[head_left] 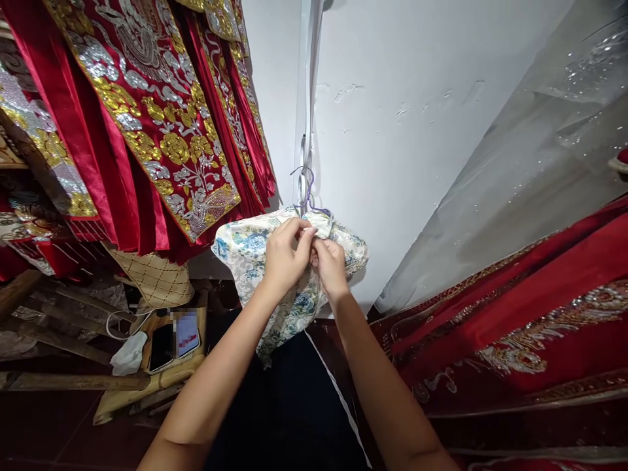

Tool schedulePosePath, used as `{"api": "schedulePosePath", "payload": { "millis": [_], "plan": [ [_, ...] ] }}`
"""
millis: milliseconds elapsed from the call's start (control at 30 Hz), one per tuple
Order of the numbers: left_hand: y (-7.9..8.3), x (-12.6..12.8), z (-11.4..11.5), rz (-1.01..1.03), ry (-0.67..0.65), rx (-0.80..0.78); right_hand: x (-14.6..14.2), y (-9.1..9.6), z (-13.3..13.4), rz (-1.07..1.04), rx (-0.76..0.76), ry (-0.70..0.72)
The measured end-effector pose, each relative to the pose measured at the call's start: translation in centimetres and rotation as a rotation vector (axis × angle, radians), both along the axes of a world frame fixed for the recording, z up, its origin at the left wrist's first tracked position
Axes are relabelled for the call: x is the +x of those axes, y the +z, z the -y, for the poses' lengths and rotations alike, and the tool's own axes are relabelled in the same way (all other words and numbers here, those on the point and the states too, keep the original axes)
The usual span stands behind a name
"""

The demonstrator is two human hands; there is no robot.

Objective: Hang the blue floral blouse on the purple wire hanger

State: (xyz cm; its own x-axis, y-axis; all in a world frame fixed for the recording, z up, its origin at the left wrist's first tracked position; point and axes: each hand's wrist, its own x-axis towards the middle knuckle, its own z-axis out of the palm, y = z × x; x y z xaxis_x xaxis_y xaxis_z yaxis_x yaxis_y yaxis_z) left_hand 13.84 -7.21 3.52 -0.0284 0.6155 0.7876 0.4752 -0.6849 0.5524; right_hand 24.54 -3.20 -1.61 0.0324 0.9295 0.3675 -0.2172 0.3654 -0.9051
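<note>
A white garment with blue flowers (301,304) hangs against the wall on a purple hanger (310,188). My left hand (287,255) is closed on the garment near its collar, thumb and fingers pinched together. Close beside it, my right hand (331,265) also pinches the cloth just below the collar. The fingertips of both hands nearly meet at the garment's front. Whatever small part of the cloth lies between the fingertips is hidden.
Red garments with gold and silver embroidery (174,147) hang at the left. Below them, phones (161,347) and a crumpled white bag (128,353) lie on a bamboo seat (184,369). Sheer glittery fabric (490,190) and red embroidered cloth (540,294) fill the right side.
</note>
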Motion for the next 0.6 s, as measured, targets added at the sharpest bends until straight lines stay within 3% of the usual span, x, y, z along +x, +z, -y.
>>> {"api": "schedulePosePath", "payload": {
  "millis": [100,167,267,333,400,500,600],
  "plan": [
    [0.8,-0.7,-0.2,0.104,0.066,0.076,-0.1,-2.8,-0.8,0.13,-0.107,0.019],
    [0.9,-2.5,-0.8,0.231,0.161,0.109,0.3,-4.8,-0.4,0.178,-0.153,0.035],
    [-0.7,-6.9,-2.0,0.512,0.246,0.089,1.0,-6.9,1.5,0.186,-0.187,0.023],
    [-2.8,-9.9,-2.6,0.785,0.198,0.007,1.1,-7.6,2.9,0.176,-0.218,0.009],
    [-5.4,-11.8,-2.7,1.138,0.035,-0.178,0.9,-7.8,4.1,0.155,-0.249,0.007],
    [-9.6,-11.8,-1.6,1.183,-0.034,-0.331,0.4,-7.7,5.6,0.076,-0.261,0.027],
    [-13.8,-8.9,0.4,1.14,-0.056,-0.417,0.9,-7.8,6.8,-0.049,-0.301,-0.002]
  ]
}}
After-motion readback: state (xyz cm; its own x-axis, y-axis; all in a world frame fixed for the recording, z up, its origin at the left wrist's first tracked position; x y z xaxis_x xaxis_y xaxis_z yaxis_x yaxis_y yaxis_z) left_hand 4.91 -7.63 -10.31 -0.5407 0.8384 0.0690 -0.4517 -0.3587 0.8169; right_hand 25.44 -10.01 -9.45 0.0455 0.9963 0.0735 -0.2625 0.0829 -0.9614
